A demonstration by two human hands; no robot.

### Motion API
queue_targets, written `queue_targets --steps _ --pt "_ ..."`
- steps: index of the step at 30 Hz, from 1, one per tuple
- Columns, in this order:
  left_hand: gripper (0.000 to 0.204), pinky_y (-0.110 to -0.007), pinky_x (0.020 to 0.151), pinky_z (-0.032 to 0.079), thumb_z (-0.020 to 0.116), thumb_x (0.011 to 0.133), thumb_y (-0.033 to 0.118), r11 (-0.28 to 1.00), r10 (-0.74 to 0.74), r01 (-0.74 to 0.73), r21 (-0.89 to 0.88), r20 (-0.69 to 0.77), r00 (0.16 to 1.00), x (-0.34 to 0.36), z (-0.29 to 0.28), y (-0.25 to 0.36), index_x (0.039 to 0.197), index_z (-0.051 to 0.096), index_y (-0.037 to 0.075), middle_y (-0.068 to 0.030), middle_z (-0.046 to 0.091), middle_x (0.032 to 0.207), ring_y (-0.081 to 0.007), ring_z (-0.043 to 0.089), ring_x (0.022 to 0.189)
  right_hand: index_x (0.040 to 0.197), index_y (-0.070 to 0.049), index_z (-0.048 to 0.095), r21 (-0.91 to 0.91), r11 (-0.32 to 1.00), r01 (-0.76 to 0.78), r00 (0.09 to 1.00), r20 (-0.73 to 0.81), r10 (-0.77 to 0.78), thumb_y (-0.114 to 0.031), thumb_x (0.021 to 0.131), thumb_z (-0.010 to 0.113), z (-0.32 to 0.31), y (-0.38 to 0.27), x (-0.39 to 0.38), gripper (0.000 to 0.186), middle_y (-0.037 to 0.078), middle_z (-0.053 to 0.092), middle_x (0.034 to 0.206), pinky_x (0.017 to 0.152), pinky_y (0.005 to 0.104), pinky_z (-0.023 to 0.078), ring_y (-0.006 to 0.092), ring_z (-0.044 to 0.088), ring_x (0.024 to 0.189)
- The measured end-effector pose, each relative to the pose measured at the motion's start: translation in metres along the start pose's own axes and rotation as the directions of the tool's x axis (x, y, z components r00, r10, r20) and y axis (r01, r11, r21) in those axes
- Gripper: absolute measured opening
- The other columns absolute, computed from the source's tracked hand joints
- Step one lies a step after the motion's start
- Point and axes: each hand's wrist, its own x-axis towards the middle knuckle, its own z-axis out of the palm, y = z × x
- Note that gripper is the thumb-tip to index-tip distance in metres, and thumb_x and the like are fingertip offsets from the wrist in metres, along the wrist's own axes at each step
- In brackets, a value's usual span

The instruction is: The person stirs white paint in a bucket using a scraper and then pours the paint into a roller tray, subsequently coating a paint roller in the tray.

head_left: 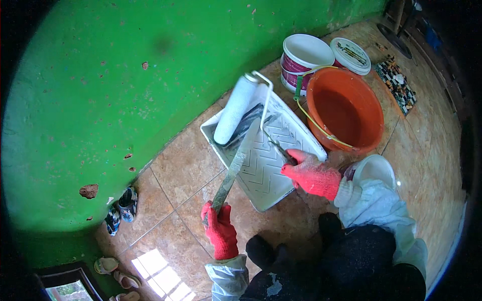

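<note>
step in hand: looks like scraping or cleaning the paint roller [235, 110] over the tray, not loading it. That's my read, anyway.

left hand [219, 228]: red glove, fingers curled tight around the lower end of a long flat scraper [236, 165]. The blade runs up and to the right, and its far end reaches the roller's lower part.

right hand [311, 175]: red glove too, fingers closed on the handle of the roller, right at the tray's near right edge. Can't see the grip itself, it's buried in the glove.

roller: white fuzzy sleeve on a bent wire frame, greyish and damp-looking. It lies tilted in the upper left of the tray, with the top end poking past the rim toward the green wall [100, 100].

tray [281, 135]: white plastic with ribbed chevrons on the slope. It sits on the tiled floor [186, 165] near the wall, with a dark smear under the roller.

next move, I'd guess: keep the roller pinned steady and draw the blade along the sleeve, with whatever comes off landing inside the tray.

nearby: 1 orange basin [346, 108] just beside the tray, 1 white bucket [304, 57] behind it.
</note>
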Motion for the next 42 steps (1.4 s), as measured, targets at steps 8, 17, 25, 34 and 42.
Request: queue_targets --steps 8,17,25,34,42 --pt "0.036 -0.035 0.079 0.05 0.053 0.088 0.024 1.0 -0.029 0.029 0.012 0.008 1.0 -0.021 -0.002 -0.001 0.117 0.046 0.005 -0.0123 0.056 0.103 -0.0241 0.058 0.088 0.12 -0.007 0.052 -0.823 0.445 0.352 0.727 -0.058 -0.684 -0.017 0.076 0.062 -0.042 -0.035 -0.025 0.046 0.013 0.057 0.082 0.066 0.0384 0.047 0.0273 0.059 0.077" --pt "0.035 -0.037 0.078 0.051 0.053 0.088 0.022 0.996 -0.079 0.079 0.034 -0.008 0.997 -0.041 -0.01 0.003 0.116 0.046 0.004 -0.0135 0.058 0.095 -0.0255 0.06 0.084 0.129 -0.011 0.042 -0.994 -0.087 0.07 0.889 0.102 -0.447 -0.011 0.079 0.048 -0.021 -0.036 -0.019 0.05 0.012 0.052 0.092 0.051 0.0356 0.046 0.0226 0.06 0.078" --pt "0.031 -0.033 0.079 0.05 0.052 0.089 0.015 0.994 -0.077 0.075 0.079 0.017 0.997 -0.053 -0.023 0.0 0.116 0.045 0.001 -0.0136 0.056 0.098 -0.0228 0.059 0.089 0.124 -0.009 0.046 -0.996 -0.069 -0.052 0.9 -0.017 -0.435 -0.01 0.083 0.046 -0.008 -0.014 0.009 0.041 0.012 0.054 0.09 0.051 0.0355 0.046 0.0239 0.06 0.074" --pt "0.029 -0.031 0.08 0.048 0.053 0.088 0.012 0.995 -0.024 0.021 0.101 0.029 0.999 -0.054 -0.025 -0.007 0.114 0.047 0.0 -0.012 0.054 0.105 -0.0223 0.057 0.091 0.123 0.002 0.041 -0.931 0.307 0.197 0.953 0.108 -0.284 -0.023 0.083 0.049 0.011 0.011 0.056 0.047 0.021 0.059 0.087 0.059 0.0439 0.046 0.0318 0.061 0.073" --pt "0.032 -0.032 0.081 0.048 0.059 0.081 -0.005 0.506 0.399 -0.538 0.673 0.37 0.839 -0.034 -0.042 -0.008 0.111 0.048 -0.001 -0.0128 0.051 0.109 -0.0211 0.054 0.096 0.112 0.0 0.05 -0.661 0.734 0.157 0.987 0.081 -0.138 -0.035 0.086 0.048 0.002 0.015 0.053 0.044 0.022 0.061 0.093 0.074 0.0455 0.045 0.0382 0.059 0.087"
